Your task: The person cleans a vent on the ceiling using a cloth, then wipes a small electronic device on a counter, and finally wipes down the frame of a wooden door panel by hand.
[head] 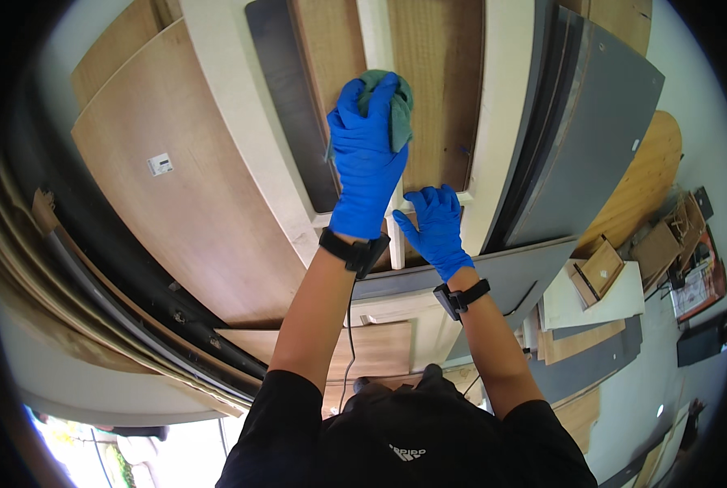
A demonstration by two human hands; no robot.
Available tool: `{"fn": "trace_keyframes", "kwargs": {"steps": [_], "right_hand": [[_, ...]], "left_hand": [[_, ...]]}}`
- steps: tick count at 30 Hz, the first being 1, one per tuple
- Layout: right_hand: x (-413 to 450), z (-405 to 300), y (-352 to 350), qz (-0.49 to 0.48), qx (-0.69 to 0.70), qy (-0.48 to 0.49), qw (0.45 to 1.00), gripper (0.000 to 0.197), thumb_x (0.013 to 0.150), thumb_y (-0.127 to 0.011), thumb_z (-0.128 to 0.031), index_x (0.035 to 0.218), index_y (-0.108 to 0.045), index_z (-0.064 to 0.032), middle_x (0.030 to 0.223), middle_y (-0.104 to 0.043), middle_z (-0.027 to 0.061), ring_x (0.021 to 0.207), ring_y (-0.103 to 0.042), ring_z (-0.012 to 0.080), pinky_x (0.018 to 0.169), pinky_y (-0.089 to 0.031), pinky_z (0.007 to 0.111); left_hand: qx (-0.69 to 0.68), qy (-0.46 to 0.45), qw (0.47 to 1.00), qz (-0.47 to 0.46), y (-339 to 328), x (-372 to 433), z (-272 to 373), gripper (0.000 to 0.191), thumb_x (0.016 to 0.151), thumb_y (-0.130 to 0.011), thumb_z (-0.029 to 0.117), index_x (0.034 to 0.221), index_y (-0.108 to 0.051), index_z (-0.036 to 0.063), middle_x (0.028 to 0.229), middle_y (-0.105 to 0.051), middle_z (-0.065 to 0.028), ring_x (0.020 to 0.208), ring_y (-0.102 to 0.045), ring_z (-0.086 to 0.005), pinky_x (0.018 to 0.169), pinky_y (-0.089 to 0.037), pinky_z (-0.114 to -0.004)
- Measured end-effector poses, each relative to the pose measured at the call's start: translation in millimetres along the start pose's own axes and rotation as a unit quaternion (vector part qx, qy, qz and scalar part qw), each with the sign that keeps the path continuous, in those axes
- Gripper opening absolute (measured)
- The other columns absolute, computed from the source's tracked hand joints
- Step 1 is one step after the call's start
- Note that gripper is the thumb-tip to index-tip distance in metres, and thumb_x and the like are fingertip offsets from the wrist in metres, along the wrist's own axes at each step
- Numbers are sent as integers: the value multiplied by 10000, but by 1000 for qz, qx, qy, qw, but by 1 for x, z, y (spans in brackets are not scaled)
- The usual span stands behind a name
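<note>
In the head view, a blue glove covers my left hand (366, 158), which grips a bunched green cloth (402, 116) against the middle bar of a pale, cream-coloured door or panel frame (502, 116). Lower and to the right, my right hand (434, 226), gloved too, rests with bent, spread fingers near the frame's lower crossbar. Wood-grained boards (421, 91) show through the frame's openings, with a dark panel (287, 91) behind the left one. Black bands with small dark units circle both wrists.
A large wood-veneer board (204, 201) with a small label leans on the left. Grey panels (601, 116) are stacked on the right. A small wooden drawer or box (601, 271) lies on white boards (626, 299) at right. A thin black cable (350, 341) hangs by my left arm.
</note>
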State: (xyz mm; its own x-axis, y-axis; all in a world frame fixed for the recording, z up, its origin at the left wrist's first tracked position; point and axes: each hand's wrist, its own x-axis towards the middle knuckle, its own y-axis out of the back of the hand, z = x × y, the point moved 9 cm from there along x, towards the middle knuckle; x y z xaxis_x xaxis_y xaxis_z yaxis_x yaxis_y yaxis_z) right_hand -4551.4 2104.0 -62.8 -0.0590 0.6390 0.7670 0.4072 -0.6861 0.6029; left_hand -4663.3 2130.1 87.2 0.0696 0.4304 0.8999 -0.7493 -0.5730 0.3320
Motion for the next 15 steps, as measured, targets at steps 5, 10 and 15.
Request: {"fn": "trace_keyframes", "kwargs": {"steps": [5,10,15], "right_hand": [[-2,5,4,12,-7,-19,1000,317,822,-639,-333,1021,-586,-92,948,-529,109,973,-494,315,1003,-317,460],[-5,7,-5,-24,-30,-5,999,383,782,-627,-363,1048,-579,-93,989,-520,107,1027,-479,316,1035,-298,449],[-9,13,-16,-59,-14,-21,998,476,754,-647,-381,1103,-555,-71,1037,-506,122,1073,-445,355,1021,-296,472]], "left_hand": [[-90,-35,995,-27,-20,-13,14,874,619,-680,45,1421,-357,174,1400,-293,-237,1275,-316,-425,1050,-300,-466],[-12,-76,996,-51,-28,-17,9,726,767,-697,167,1405,-364,64,1327,-354,-276,1210,-359,-410,1012,-320,-460],[-36,-35,995,81,-11,10,15,840,760,-756,233,1396,-288,-54,1225,-419,-254,1096,-459,-383,934,-395,-415]]}}
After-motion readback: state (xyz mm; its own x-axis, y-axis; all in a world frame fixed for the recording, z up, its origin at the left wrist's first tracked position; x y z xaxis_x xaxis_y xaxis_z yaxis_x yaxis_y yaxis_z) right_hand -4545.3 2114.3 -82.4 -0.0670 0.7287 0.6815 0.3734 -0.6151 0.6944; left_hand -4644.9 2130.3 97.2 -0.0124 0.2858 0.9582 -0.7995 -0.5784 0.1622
